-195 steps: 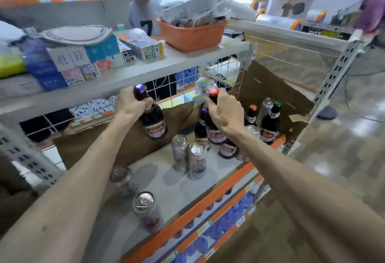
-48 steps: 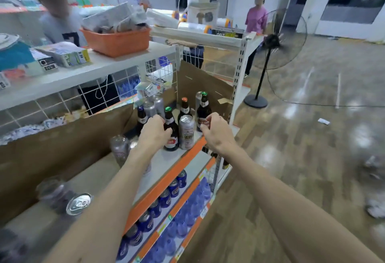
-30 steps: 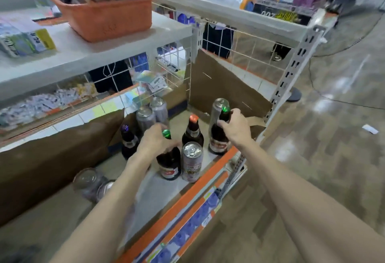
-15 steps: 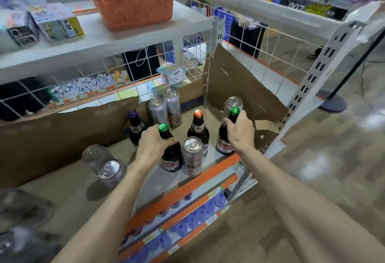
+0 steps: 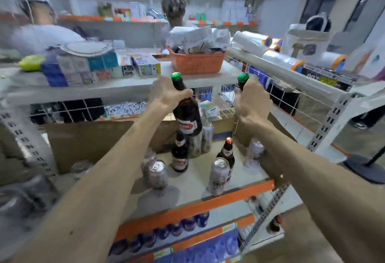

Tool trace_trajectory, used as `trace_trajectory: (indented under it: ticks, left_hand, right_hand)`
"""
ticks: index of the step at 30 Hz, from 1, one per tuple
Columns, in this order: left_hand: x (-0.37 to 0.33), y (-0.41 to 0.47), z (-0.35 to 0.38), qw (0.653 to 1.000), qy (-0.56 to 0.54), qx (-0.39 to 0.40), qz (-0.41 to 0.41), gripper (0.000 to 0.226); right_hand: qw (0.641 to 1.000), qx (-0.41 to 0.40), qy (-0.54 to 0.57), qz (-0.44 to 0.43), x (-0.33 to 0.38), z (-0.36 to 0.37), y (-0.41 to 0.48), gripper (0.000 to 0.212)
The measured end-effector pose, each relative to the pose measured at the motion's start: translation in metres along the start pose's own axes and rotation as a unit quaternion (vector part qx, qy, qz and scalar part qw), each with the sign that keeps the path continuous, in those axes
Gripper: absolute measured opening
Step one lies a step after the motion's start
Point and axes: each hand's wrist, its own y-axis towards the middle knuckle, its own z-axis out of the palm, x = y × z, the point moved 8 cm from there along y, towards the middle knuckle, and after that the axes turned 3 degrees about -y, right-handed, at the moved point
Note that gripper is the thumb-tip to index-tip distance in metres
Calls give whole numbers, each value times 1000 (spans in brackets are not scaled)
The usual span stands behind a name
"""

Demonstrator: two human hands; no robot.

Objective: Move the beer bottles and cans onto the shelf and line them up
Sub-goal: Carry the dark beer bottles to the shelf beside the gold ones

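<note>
My left hand grips the neck of a dark green-capped beer bottle, held in the air above the shelf. My right hand grips a second green-capped bottle; only its cap and neck show above my fingers. On the shelf below stand a dark bottle, a red-capped bottle, a can at the front, a can to the left, a can by my right forearm and two cans at the back. More cans lie blurred at far left.
Brown cardboard lines the back of the shelf, with a wire grid above it. The upper shelf holds boxes and an orange basket. Two people stand behind it. Rolls of film lie at right. Blue cans fill the lower shelf.
Both hands have lifted their green-capped bottles off the shelf, up to the height of the upper shelf. The camera has tilted up.
</note>
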Motion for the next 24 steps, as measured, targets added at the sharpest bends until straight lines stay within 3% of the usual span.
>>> trace_trajectory:
  ticks: [4, 13, 17, 24]
  left_hand:
    - [24, -26, -81, 998, -10, -68, -16, 31]
    - [186, -172, -363, 966, 64, -216, -129, 36]
    - [263, -257, -486, 941, 122, -250, -193, 49]
    - [363, -358, -593, 923, 150, -251, -251, 34]
  right_hand:
    - [994, 13, 84, -74, 99, -13, -35, 33]
    - [942, 182, 249, -135, 352, 12, -224, 34]
    - [910, 230, 305, -162, 462, 13, -318, 33]
    - [867, 304, 342, -196, 601, 26, -458, 29]
